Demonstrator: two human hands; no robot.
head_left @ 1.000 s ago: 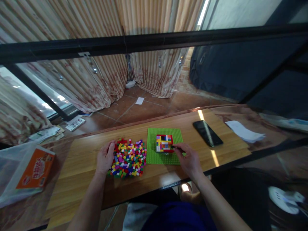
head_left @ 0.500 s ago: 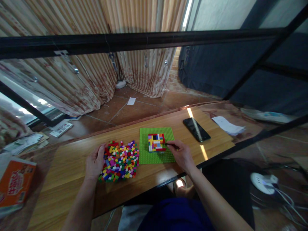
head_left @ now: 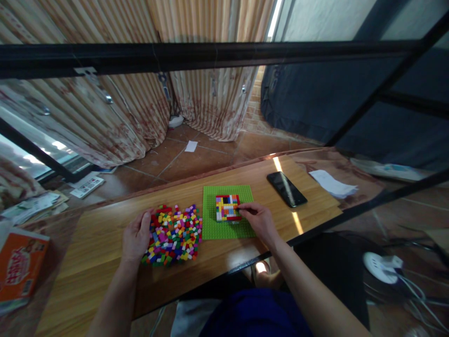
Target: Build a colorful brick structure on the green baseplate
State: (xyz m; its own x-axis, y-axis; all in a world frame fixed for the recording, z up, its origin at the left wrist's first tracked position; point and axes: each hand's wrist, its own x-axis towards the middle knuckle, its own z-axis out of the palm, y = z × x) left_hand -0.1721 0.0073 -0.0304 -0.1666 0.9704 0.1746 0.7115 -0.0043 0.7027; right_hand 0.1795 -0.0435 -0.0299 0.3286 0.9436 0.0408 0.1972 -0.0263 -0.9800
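Observation:
A square build of mixed-colour toy bricks [head_left: 227, 211] stands on the green baseplate [head_left: 210, 229], with red bricks along its right edge. At that right edge my right hand [head_left: 258, 221] is closed in a pinch; a small dark brick [head_left: 239, 207] shows at its fingertips, partly hidden by them. Left of the baseplate lies a loose pile of small colourful bricks [head_left: 175, 236]. Against the pile's left side, my left hand [head_left: 136, 236] rests on the table, loosely open, its fingers near the outermost bricks.
The wooden table [head_left: 94, 252] bears a black phone [head_left: 286, 189] right of the baseplate. White papers [head_left: 332, 183] lie at its far right end. An orange box [head_left: 23, 267] stands at the left, and a white power strip [head_left: 380, 267] at the lower right.
My right hand has moved slightly left, bringing the small dark brick to the build's right edge. My left hand stays beside the pile.

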